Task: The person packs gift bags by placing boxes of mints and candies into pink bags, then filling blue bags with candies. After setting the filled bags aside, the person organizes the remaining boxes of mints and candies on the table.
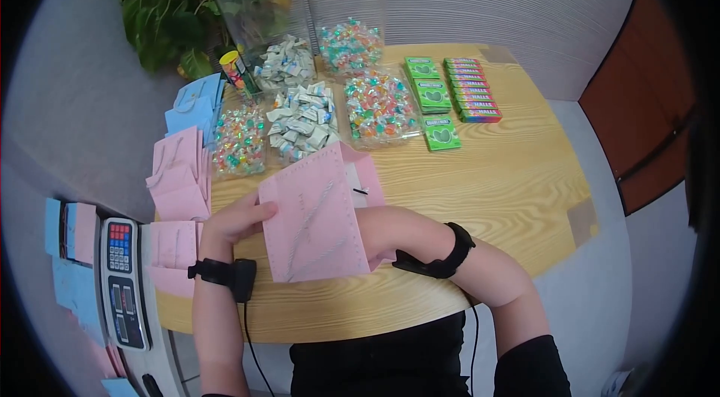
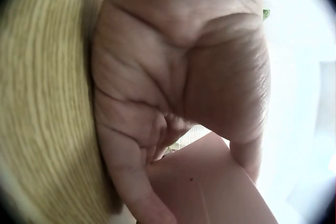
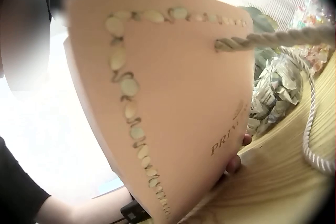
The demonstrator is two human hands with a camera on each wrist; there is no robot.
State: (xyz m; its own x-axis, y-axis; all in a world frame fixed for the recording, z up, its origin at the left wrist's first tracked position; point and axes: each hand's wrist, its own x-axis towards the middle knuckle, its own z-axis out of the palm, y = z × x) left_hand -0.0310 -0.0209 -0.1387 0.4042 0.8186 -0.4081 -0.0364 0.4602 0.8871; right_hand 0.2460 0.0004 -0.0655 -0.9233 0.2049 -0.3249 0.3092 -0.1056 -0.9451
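Observation:
A pink paper gift bag (image 1: 289, 206) lies tilted above the front of the table, its mouth turned to the right. My left hand (image 1: 238, 218) grips the bag's closed end, thumb over the upper face and fingers underneath. In the left wrist view the pink panel (image 2: 205, 182) runs between thumb and fingers. My right hand (image 1: 381, 233) reaches in through the mouth; its fingers are hidden inside. A twisted cord handle (image 3: 283, 37) hangs from the bag's face, which bears a printed border and lettering. A small black tie (image 1: 361, 191) shows at the opening.
Behind the bag stand clear tubs of wrapped candies (image 1: 381, 108) and white packets (image 1: 301, 123). Green gum packs (image 1: 442, 133) and Halls sticks (image 1: 472, 89) lie at the back right. Folded pink bags (image 1: 180, 179), blue bags (image 1: 193, 104) and a scale (image 1: 124, 284) are at left.

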